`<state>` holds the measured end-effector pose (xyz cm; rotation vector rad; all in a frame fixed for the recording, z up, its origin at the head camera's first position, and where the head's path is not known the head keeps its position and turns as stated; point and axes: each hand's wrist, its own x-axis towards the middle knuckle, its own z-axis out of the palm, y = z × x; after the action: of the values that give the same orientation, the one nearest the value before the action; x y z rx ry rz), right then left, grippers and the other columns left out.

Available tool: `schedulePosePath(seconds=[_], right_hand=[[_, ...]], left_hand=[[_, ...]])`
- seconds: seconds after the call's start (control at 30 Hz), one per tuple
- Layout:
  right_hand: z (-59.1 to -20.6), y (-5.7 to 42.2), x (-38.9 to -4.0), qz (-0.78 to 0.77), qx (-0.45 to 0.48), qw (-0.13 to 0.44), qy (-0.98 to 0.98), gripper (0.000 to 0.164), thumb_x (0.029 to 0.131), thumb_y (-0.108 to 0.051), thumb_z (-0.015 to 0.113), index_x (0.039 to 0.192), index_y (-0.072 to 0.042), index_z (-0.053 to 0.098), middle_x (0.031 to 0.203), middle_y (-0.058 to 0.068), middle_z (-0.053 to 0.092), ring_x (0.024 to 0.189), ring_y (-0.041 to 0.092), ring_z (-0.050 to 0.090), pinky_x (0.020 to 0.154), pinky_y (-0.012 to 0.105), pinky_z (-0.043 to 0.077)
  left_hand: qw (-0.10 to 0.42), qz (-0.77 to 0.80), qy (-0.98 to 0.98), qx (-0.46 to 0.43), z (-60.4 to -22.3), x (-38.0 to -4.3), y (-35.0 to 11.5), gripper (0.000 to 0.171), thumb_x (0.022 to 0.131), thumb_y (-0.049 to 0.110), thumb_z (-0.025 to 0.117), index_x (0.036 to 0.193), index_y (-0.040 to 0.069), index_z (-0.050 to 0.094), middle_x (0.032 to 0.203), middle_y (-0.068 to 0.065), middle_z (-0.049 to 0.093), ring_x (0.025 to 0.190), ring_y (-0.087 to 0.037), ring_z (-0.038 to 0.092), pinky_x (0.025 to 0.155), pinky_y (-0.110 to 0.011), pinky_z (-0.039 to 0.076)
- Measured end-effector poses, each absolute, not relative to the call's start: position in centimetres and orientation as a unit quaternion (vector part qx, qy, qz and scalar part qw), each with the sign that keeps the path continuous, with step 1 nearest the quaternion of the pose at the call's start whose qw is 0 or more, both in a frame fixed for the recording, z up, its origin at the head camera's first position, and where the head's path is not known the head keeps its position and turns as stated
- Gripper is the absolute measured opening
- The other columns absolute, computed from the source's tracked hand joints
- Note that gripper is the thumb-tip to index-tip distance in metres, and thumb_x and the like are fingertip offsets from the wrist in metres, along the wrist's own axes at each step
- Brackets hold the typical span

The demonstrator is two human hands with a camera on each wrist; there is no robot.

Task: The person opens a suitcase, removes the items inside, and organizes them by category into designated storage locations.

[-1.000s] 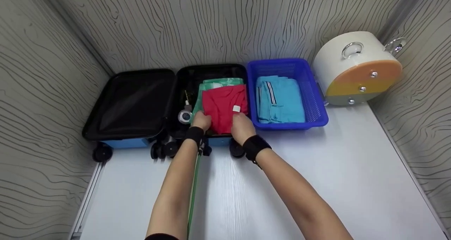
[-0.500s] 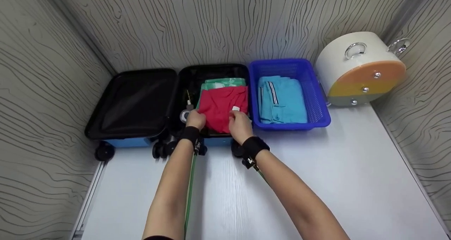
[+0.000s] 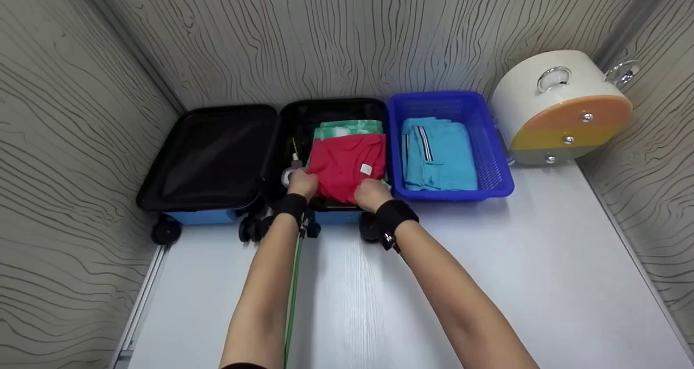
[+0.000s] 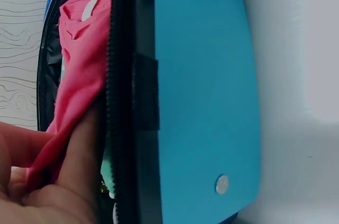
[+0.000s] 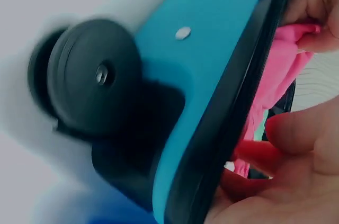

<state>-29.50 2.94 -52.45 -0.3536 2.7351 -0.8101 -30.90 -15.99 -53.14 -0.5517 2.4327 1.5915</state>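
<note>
While the left hand [image 3: 302, 185] pinches creased, draping red cloth [image 3: 342, 160], the right hand [image 3: 372, 194] touches it, grip unclear.

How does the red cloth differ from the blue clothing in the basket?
The red cloth shows a white tag; the blue clothing shows a striped band. The left hand pinches the red cloth, while no hand touches the blue clothing. Both are fabric.

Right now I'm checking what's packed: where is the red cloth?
In the head view, the red cloth lies over the green cloth in the suitcase's right half, left of the basket, its left edge pinched by the left hand.
</note>
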Motion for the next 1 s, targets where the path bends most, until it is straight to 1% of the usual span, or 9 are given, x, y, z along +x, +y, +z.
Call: schedulePosePath(seconds=[0.1, 0.2, 0.33, 0.4, 0.47, 0.67, 0.73, 0.87, 1.0], right_hand=[[-52.5, 2.8, -29.5, -0.372, -0.064, 0.140, 0.916, 0.033, 0.102, -0.009, 0.043, 0.096, 0.008, 0.070, 0.089, 0.015, 0.066, 0.076, 0.026, 0.059, 0.072, 0.035, 0.052], [-52.6, 2.6, -29.6, -0.502, 0.005, 0.138, 0.854, 0.035, 0.104, -0.011, 0.041, 0.109, 0.010, 0.068, 0.085, 0.008, 0.053, 0.074, 0.020, 0.048, 0.068, 0.029, 0.041], [-52.7, 2.8, -29.8, -0.595, 0.047, 0.123, 0.793, 0.038, 0.102, -0.009, 0.042, 0.127, 0.010, 0.063, 0.108, 0.014, 0.060, 0.097, 0.023, 0.053, 0.080, 0.028, 0.041], [-52.7, 3.3, -29.9, -0.593, 0.049, 0.119, 0.795, 0.041, 0.100, -0.006, 0.042, 0.134, 0.011, 0.059, 0.126, 0.018, 0.060, 0.110, 0.026, 0.052, 0.088, 0.030, 0.042], [-52.7, 4.0, -30.1, -0.573, 0.048, 0.128, 0.808, 0.044, 0.098, -0.001, 0.042, 0.139, 0.010, 0.054, 0.135, 0.022, 0.057, 0.115, 0.027, 0.052, 0.091, 0.032, 0.044], [-52.4, 5.5, -31.0, -0.503, 0.016, 0.216, 0.837, 0.048, 0.095, 0.006, 0.046, 0.142, 0.012, 0.049, 0.131, 0.026, 0.058, 0.083, 0.021, 0.064, 0.076, 0.029, 0.056], [-52.2, 5.6, -31.3, -0.464, -0.006, 0.235, 0.854, 0.048, 0.096, 0.005, 0.047, 0.144, 0.010, 0.050, 0.134, 0.025, 0.059, 0.082, 0.022, 0.067, 0.076, 0.030, 0.057], [-52.2, 5.0, -31.3, -0.353, -0.074, 0.215, 0.908, 0.043, 0.095, 0.005, 0.048, 0.135, 0.004, 0.063, 0.129, 0.019, 0.065, 0.099, 0.028, 0.067, 0.084, 0.035, 0.055], [-53.1, 4.0, -30.9, -0.262, -0.119, 0.129, 0.949, 0.025, 0.095, 0.005, 0.050, 0.103, 0.004, 0.074, 0.106, 0.020, 0.072, 0.099, 0.033, 0.068, 0.085, 0.042, 0.055]], left_hand=[[0.089, 0.537, 0.819, -0.183, -53.3, -30.9, -15.9, 0.049, 0.102, 0.002, 0.038, 0.150, -0.007, 0.044, 0.143, -0.023, 0.053, 0.098, -0.027, 0.055, 0.076, -0.030, 0.043], [0.085, 0.536, 0.820, -0.181, -53.1, -30.7, -15.8, 0.048, 0.102, 0.000, 0.038, 0.149, -0.007, 0.046, 0.141, -0.023, 0.054, 0.090, -0.024, 0.054, 0.074, -0.030, 0.043], [0.072, 0.541, 0.819, -0.175, -52.6, -30.4, -15.9, 0.049, 0.102, 0.000, 0.037, 0.149, -0.007, 0.046, 0.139, -0.023, 0.056, 0.075, -0.018, 0.050, 0.069, -0.028, 0.041], [0.063, 0.548, 0.816, -0.171, -52.5, -30.3, -16.0, 0.049, 0.102, -0.001, 0.036, 0.148, -0.006, 0.048, 0.132, -0.024, 0.059, 0.070, -0.016, 0.048, 0.067, -0.027, 0.041], [0.053, 0.552, 0.815, -0.168, -52.3, -30.2, -16.2, 0.048, 0.101, -0.001, 0.036, 0.146, -0.006, 0.052, 0.122, -0.025, 0.062, 0.066, -0.016, 0.047, 0.064, -0.027, 0.040], [0.030, 0.540, 0.820, -0.186, -52.4, -30.1, -17.0, 0.046, 0.100, -0.002, 0.038, 0.140, -0.005, 0.058, 0.111, -0.021, 0.064, 0.065, -0.015, 0.048, 0.063, -0.026, 0.040], [0.026, 0.541, 0.819, -0.192, -52.5, -30.0, -17.2, 0.045, 0.099, -0.002, 0.038, 0.139, -0.005, 0.060, 0.110, -0.022, 0.064, 0.067, -0.016, 0.049, 0.063, -0.027, 0.040], [0.020, 0.551, 0.811, -0.195, -52.7, -30.0, -17.4, 0.044, 0.098, -0.004, 0.038, 0.136, -0.008, 0.061, 0.116, -0.023, 0.065, 0.072, -0.019, 0.052, 0.065, -0.028, 0.042], [0.022, 0.562, 0.802, -0.203, -53.1, -30.1, -17.5, 0.040, 0.098, -0.004, 0.038, 0.129, -0.009, 0.063, 0.113, -0.021, 0.064, 0.071, -0.019, 0.052, 0.063, -0.028, 0.043]])
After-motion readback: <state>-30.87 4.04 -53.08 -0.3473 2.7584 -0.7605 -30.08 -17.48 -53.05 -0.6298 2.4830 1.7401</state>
